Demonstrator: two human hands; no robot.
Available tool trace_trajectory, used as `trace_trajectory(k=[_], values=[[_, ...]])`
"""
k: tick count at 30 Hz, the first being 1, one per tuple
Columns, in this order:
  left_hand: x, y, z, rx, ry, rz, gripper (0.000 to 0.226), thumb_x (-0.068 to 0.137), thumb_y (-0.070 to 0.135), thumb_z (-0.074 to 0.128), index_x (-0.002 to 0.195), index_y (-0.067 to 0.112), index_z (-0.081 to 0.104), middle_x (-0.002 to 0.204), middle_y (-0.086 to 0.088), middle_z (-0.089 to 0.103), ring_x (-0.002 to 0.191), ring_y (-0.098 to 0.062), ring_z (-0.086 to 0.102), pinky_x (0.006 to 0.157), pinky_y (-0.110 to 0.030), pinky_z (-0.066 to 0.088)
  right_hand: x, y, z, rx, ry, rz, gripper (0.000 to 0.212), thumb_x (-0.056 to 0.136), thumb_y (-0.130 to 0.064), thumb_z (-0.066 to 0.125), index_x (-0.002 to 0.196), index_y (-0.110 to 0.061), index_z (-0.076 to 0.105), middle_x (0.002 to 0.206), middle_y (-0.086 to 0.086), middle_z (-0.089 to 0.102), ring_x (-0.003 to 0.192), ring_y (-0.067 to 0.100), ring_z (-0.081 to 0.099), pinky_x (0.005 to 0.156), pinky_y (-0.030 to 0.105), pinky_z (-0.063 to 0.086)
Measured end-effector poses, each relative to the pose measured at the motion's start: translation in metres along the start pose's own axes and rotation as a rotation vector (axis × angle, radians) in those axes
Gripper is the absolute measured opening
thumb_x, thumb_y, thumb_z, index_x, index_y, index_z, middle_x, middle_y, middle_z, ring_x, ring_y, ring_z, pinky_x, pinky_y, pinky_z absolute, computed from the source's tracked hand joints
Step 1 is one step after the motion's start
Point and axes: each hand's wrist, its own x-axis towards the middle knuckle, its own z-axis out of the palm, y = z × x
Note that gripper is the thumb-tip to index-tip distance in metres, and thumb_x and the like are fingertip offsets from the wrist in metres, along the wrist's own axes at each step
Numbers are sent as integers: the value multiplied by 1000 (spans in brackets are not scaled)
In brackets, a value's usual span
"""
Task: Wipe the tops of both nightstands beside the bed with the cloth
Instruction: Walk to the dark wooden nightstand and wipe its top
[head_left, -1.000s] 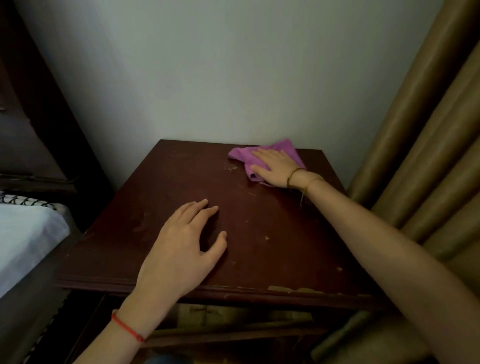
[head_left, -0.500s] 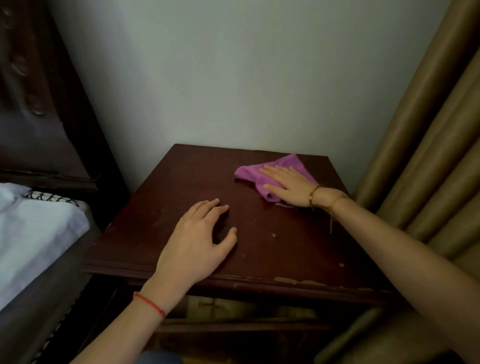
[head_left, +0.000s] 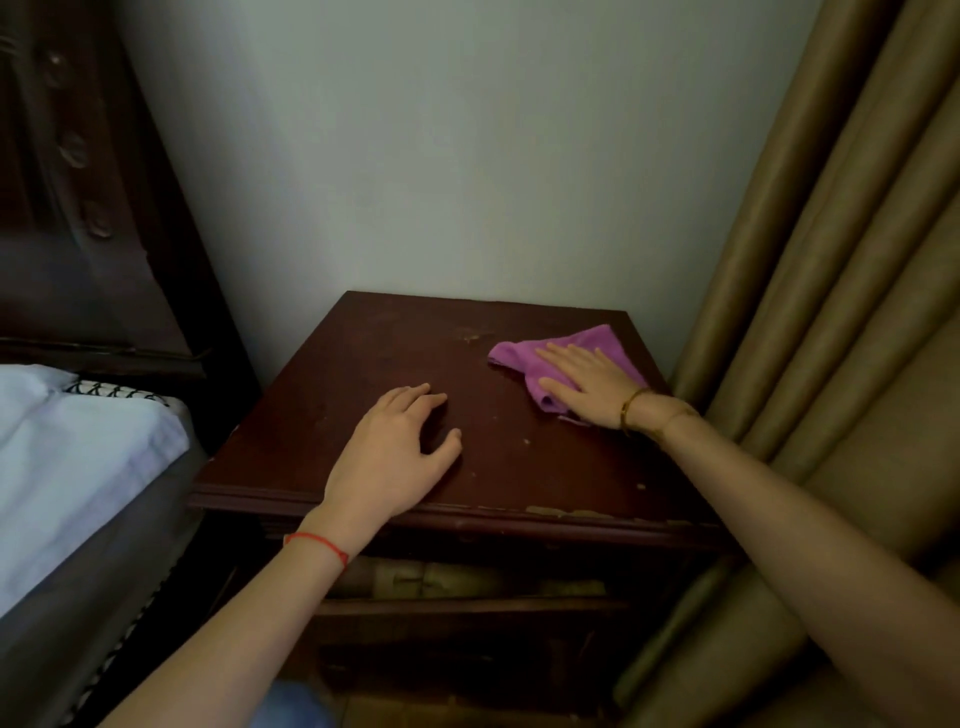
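The purple cloth (head_left: 566, 358) is crumpled on the dark, scratched tabletop (head_left: 363, 374). The right hand (head_left: 587, 384) presses it with flat fingers. The left hand (head_left: 395, 457) rests on the wood, loosely spread, holding nothing.

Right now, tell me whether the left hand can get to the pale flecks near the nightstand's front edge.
Probably yes. The left hand rests flat on the nightstand top, with bare wood between it and the flecks; the right hand and cloth sit farther back.
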Motion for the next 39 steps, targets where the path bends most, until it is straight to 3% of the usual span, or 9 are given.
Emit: trace_trajectory(k=[7, 12, 18, 20, 23, 29, 32, 35, 39], values=[[1, 1, -2, -3, 0, 4, 53, 90, 44, 57, 137, 19, 54, 145, -2, 48, 138, -16, 33, 115, -29, 24, -61, -34, 16, 53, 20, -257, 72, 88, -68, 14, 150, -33, 8, 158, -13, 6, 144, 7, 2, 118, 32, -4], [-1, 1, -3, 5, -21, 8, 54, 93, 47, 52, 140, 20, 50, 149, 1, 44, 140, -14, 29, 115, -29, 22, -62, -7, 4, 24, 11, -18, 58, 98, -49, 27, 150, -31, 8, 159, -6, 8, 146, 14, 5, 115, 31, -4], [-1, 3, -4, 0, -31, 2, 54, 93, 45, 53, 140, 18, 50, 149, -3, 43, 141, -18, 30, 116, -29, 21, -107, -35, 15, 81, 5, -241, 78, 81, -71, 11, 150, -34, 7, 154, -20, 3, 141, -1, -1, 116, 28, -6], [-2, 3, -5, -2, -36, 3, 55, 94, 46, 52, 141, 19, 49, 150, -2, 42, 141, -17, 29, 116, -29, 21, -103, -12, 9, 76, 14, -137, 74, 85, -71, 18, 149, -34, 9, 156, -16, 7, 144, 4, 2, 116, 29, -4], [-2, 2, -6, -1, -39, 5, 55, 94, 46, 51, 142, 19, 48, 151, -1, 41, 142, -16, 27, 115, -29, 21, -96, 9, 5, 25, 27, 71, 61, 96, -55, 27, 150, -31, 10, 159, -8, 9, 146, 12, 6, 115, 29, -2], [-2, 3, -5, 0, -31, -3, 55, 93, 46, 53, 141, 19, 50, 149, -1, 43, 141, -16, 29, 115, -29, 22, -133, -28, 18, 85, 34, -186, 81, 77, -79, 3, 147, -40, 3, 156, -18, 5, 143, 2, 1, 118, 31, -3], [-2, 3, -5, 6, -43, -4, 56, 94, 48, 51, 142, 20, 47, 151, 0, 41, 142, -16, 27, 115, -30, 22, -136, 3, 15, 94, 57, -103, 89, 68, -87, -4, 144, -42, 5, 156, -16, 10, 145, 5, 5, 119, 32, 0], [-2, 1, -4, 13, -37, -1, 56, 94, 49, 50, 143, 21, 47, 151, 1, 40, 142, -15, 26, 115, -30, 22, -131, 20, 10, 55, 64, 94, 74, 86, -73, 12, 149, -33, 10, 158, -10, 10, 146, 10, 6, 115, 28, -3], [-1, 1, -3, 14, -34, -2, 56, 94, 49, 50, 142, 21, 47, 151, 1, 41, 142, -15, 27, 115, -30, 23, -140, -12, 18, 38, 73, -76, 84, 77, -79, 0, 149, -36, 7, 157, -14, 8, 145, 6, 4, 117, 29, -3]])
